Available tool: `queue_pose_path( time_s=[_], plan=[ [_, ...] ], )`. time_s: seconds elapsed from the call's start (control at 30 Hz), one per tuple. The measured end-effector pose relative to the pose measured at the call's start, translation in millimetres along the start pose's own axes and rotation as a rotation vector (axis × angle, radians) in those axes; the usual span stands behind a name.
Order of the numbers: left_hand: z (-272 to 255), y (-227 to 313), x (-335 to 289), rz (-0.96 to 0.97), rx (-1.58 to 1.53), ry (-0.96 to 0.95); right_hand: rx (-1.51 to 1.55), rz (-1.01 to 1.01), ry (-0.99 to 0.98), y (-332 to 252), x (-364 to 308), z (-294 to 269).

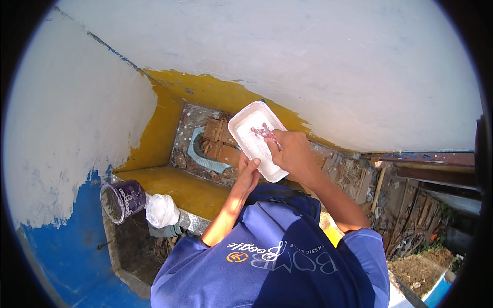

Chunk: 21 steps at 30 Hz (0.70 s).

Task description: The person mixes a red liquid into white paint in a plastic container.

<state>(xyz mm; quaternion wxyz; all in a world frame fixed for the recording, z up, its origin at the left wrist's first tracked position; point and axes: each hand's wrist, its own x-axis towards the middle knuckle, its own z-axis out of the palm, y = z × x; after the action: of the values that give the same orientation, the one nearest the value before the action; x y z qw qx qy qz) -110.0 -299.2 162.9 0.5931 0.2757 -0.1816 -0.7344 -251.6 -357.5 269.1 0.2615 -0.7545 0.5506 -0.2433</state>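
My left hand point(248, 173) grips the near left side of a shallow white plastic tray point(269, 168), thumb on its rim and fingers partly hidden beneath. White paint or putty coats the tray's inside. Over the tray, my right hand point(294, 153) is closed on a small reddish-pink object point(264, 132) smeared with white; its exact kind cannot be made out. That object reaches into the tray at a slant.
White paint with a ragged lower edge covers the walls point(359, 77), above yellow and blue areas. A pale blue squat toilet pan point(197, 154) lies below amid rubble. At left stand a dark bucket point(129, 200) and a white plastic bag point(162, 210). Wooden planks point(405, 205) litter the right.
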Motion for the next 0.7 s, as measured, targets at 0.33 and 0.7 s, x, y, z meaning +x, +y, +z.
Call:
queue_pose_path(
  time_s=[0.33, 0.7],
  plan=[
    [-1.2, 0.3, -0.4, 0.009, 0.008, 0.030, -0.014, -0.019, 0.059, 4.2, 0.9, 4.5],
    [-1.2, 2.9, -3.2, -0.055, 0.077, 0.039, -0.008, -0.002, 0.013, 0.6, -2.1, 6.6]
  ],
)
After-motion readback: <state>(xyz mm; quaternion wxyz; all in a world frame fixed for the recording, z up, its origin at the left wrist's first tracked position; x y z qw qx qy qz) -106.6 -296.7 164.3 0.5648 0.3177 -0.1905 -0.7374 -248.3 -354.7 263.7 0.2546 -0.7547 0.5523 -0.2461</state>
